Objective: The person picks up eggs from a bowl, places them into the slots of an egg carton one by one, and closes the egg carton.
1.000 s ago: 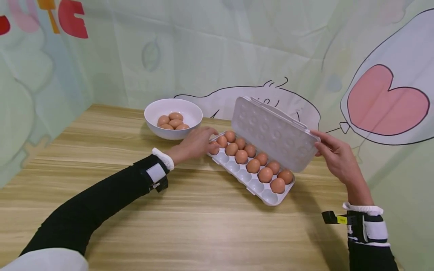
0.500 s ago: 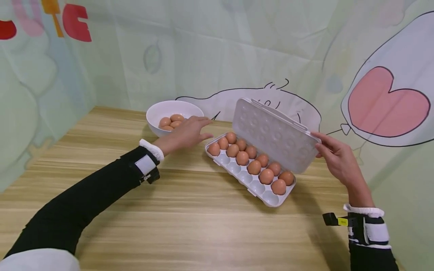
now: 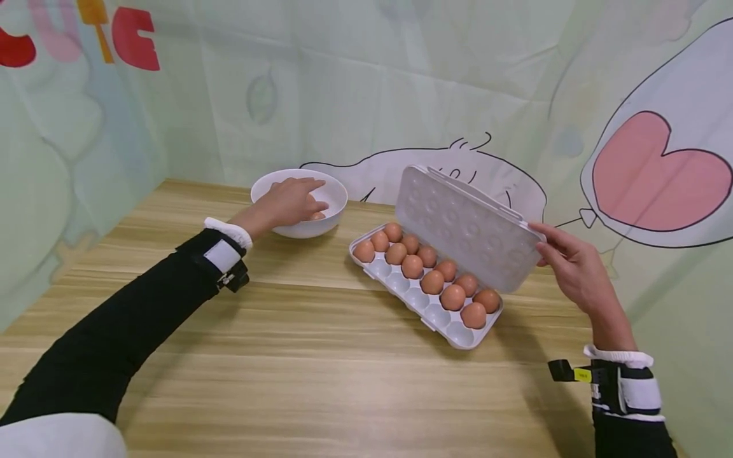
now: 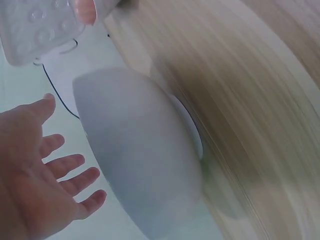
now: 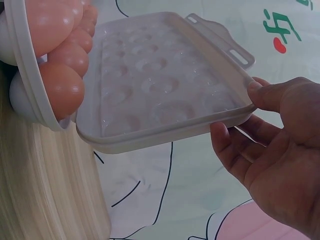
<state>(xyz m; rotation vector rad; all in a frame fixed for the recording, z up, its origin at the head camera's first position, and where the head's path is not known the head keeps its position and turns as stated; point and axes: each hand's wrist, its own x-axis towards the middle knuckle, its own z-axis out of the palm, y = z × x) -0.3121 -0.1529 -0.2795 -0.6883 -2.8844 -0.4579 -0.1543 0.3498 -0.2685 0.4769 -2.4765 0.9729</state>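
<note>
My left hand (image 3: 286, 202) is over the white bowl (image 3: 338, 197), fingers loosely spread, partly hiding the brown eggs (image 3: 317, 216) inside. In the left wrist view the fingers of this hand (image 4: 45, 175) are apart beside the bowl's outer wall (image 4: 140, 145), with nothing between them. An egg carton (image 3: 417, 298) stands open on the table; brown eggs (image 3: 412, 267) fill its back and middle rows, and one egg (image 3: 364, 250) sits at the left end of the front row. My right hand (image 3: 575, 270) pinches the right corner of the raised, translucent lid (image 3: 458, 222) between thumb and fingers.
The wooden table (image 3: 321, 369) carries the bowl at back left and the carton to its right. A printed cloth backdrop (image 3: 366, 95) hangs right behind the table's far edge and along the left side.
My left hand has let go of the egg at the carton's left end and moved left, over the bowl. My right hand keeps holding the lid up in the same place.
</note>
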